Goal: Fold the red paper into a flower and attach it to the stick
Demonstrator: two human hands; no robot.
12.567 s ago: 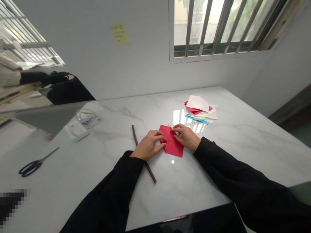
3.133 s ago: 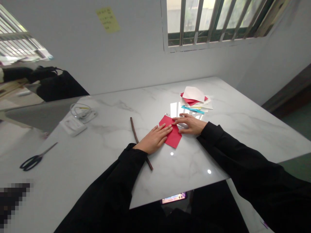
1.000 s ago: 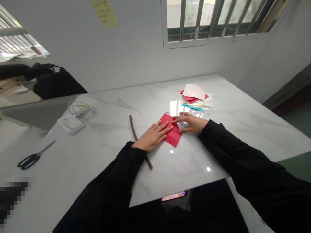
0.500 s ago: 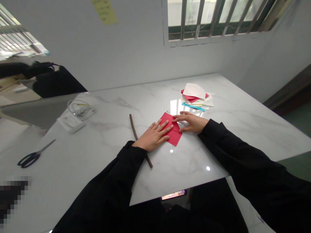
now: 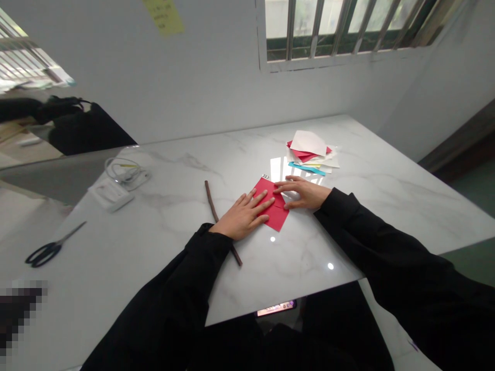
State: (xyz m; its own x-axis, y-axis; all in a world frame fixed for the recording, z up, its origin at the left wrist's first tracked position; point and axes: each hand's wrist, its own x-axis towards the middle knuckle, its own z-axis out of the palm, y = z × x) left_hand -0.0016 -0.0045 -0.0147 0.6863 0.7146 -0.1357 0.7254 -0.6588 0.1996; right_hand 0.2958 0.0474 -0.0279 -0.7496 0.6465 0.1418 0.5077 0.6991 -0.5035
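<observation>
scissors (image 5: 49, 248) far left | charger (image 5: 109, 192) by cable (image 5: 126, 171) | stick (image 5: 216, 214) | paper pile (image 5: 311, 152) | note (image 5: 164, 15) on wall

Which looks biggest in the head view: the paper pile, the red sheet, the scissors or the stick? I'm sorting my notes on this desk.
1. Stick, the longest.
2. Scissors.
3. Paper pile and red sheet: too alike to rank; hands cover part of the sheet, and the pile lies farther away.

both hands (image 5: 243, 218) flat, fingers spread
</observation>
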